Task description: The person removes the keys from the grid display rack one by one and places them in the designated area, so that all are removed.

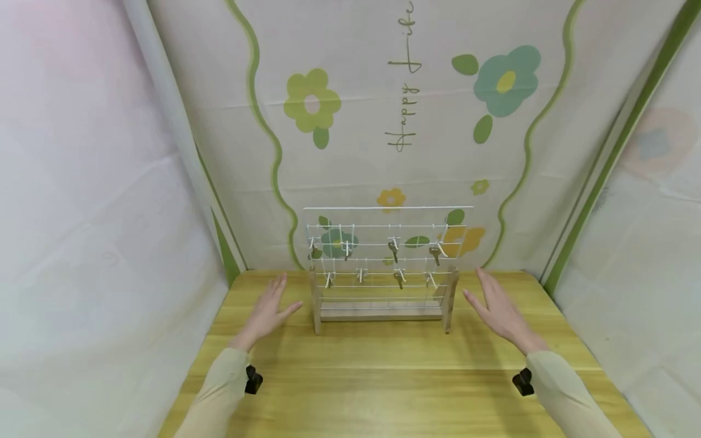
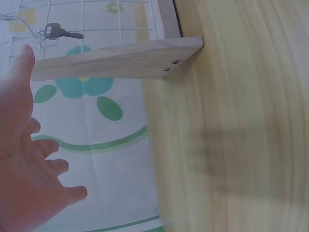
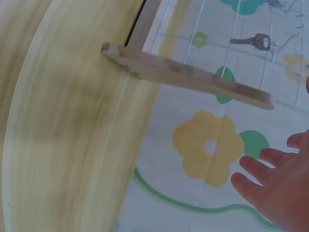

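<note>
A white wire rack in a wooden stand (image 1: 380, 314) stands upright at the back of the table. Several keys hang from its white hooks in two rows, among them one key (image 1: 435, 253) at the upper right. My left hand (image 1: 265, 314) hovers left of the stand, fingers extended and thumb spread, holding nothing. In the left wrist view, its thumb overlaps the edge of the wooden side post (image 2: 120, 60), near a key (image 2: 55, 31). On the other side, my right hand (image 1: 501, 311) is held apart from the rack with its fingers stretched out, likewise holding nothing. A key (image 3: 258, 42) shows in the right wrist view beyond the side post (image 3: 193, 79).
The wood-grain table (image 1: 378, 383) extends in front of the rack. Behind it hangs a white cloth (image 1: 350, 164) with printed flowers and lettering. White cloth walls (image 1: 87, 243) close off both sides. A small black device (image 1: 254, 379) is at each wrist.
</note>
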The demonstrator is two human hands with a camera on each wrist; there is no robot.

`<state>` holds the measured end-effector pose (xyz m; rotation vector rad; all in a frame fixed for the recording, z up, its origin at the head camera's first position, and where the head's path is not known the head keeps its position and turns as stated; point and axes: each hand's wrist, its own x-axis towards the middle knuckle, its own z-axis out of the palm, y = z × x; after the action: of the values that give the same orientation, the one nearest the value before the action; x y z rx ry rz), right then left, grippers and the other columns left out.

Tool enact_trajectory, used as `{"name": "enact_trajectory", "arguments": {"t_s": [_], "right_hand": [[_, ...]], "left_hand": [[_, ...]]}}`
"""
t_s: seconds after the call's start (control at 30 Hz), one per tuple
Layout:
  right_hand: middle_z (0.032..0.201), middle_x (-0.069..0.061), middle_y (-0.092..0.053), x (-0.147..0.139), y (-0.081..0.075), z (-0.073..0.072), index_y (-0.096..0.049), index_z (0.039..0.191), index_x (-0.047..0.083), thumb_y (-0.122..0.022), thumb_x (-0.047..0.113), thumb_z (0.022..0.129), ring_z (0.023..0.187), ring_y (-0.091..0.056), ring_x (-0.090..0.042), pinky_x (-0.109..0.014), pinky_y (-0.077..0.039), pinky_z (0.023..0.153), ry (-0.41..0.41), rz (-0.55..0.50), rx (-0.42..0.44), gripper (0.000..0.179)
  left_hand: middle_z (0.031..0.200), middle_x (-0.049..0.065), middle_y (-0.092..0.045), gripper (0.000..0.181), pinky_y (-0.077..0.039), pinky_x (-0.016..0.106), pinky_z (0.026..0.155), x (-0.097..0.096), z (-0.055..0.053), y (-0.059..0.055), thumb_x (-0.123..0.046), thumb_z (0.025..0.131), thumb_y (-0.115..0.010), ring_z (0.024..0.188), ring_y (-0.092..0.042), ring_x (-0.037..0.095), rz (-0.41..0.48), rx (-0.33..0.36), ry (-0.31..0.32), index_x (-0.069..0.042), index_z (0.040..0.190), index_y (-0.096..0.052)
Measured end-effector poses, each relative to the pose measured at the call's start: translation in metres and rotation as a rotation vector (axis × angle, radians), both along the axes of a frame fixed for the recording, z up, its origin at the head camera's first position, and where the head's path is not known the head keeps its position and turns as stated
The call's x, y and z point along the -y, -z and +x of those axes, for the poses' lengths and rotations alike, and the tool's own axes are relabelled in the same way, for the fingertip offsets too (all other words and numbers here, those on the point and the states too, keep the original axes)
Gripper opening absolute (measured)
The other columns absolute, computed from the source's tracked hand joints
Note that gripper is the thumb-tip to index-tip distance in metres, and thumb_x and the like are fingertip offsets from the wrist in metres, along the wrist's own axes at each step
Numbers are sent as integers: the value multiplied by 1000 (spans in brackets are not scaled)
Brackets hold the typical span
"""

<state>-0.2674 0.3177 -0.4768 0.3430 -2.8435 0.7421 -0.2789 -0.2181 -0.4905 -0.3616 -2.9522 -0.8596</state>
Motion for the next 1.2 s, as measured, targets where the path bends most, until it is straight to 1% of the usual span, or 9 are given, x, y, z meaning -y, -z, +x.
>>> {"name": "enact_trajectory", "arguments": {"t_s": [0.23,0.47,0.53,0.63,0.7,0.77,0.93,1.1,1.2], "right_hand": [[155,-32,-28,12,-8,3,-9,157,-2,-49,39,104,134,-39,-51,-72,-36,107,-19,-193,-68,79],[142,-27,-46,29,-17,10,-31,148,-7,-60,24,100,123,-51,-44,-61,-47,103,-23,-314,-182,64],[138,-25,-50,35,-20,13,-37,144,-7,-63,18,98,120,-55,-41,-53,-51,101,-25,-324,-213,59],[131,-22,-56,44,-24,15,-44,140,-5,-67,13,95,115,-58,-35,-28,-56,98,-36,-343,-249,53],[128,-20,-59,51,-27,16,-48,138,-3,-69,10,93,113,-59,-30,-12,-54,95,-50,-361,-268,51],[126,-18,-61,57,-29,16,-50,137,-2,-70,7,92,111,-59,-25,-3,-48,93,-68,-382,-277,50],[124,-16,-62,74,-35,18,-53,135,1,-72,2,89,107,-61,-20,-8,-53,91,-115,-427,-290,50],[122,-14,-64,91,-40,19,-55,132,1,-70,6,91,105,-63,-15,-8,-54,90,-159,-461,-274,45],[121,-14,-65,102,-41,18,-56,132,2,-69,6,92,105,-65,-20,-7,-54,90,-189,-491,-269,42]], "left_hand": [[166,20,-7,91,-10,60,125,-7,-7,9,-41,97,-61,152,-11,45,131,45,26,-1,158,-6],[165,21,-14,93,-16,60,125,-15,-9,17,-43,94,-65,151,-17,44,253,73,7,-1,158,-13],[164,22,-17,91,-20,60,124,-18,-10,21,-40,94,-67,150,-21,45,318,81,-4,-1,157,-15],[163,23,-20,85,-27,58,122,-22,-14,26,-30,95,-68,149,-25,44,430,94,-23,2,156,-18],[162,24,-24,80,-31,56,121,-26,-16,29,-22,95,-68,148,-29,43,496,95,-35,3,155,-21],[160,24,-28,76,-32,55,121,-30,-18,32,-17,94,-68,146,-32,43,549,92,-53,3,154,-25],[156,25,-37,72,-36,55,118,-37,-22,38,-14,92,-70,143,-39,43,629,65,-86,4,151,-34],[152,25,-42,67,-39,54,117,-43,-25,44,-12,91,-71,140,-43,42,670,56,-123,4,148,-39],[150,28,-44,62,-40,54,116,-47,-27,46,-7,91,-70,138,-45,44,702,44,-135,6,146,-42]]}}
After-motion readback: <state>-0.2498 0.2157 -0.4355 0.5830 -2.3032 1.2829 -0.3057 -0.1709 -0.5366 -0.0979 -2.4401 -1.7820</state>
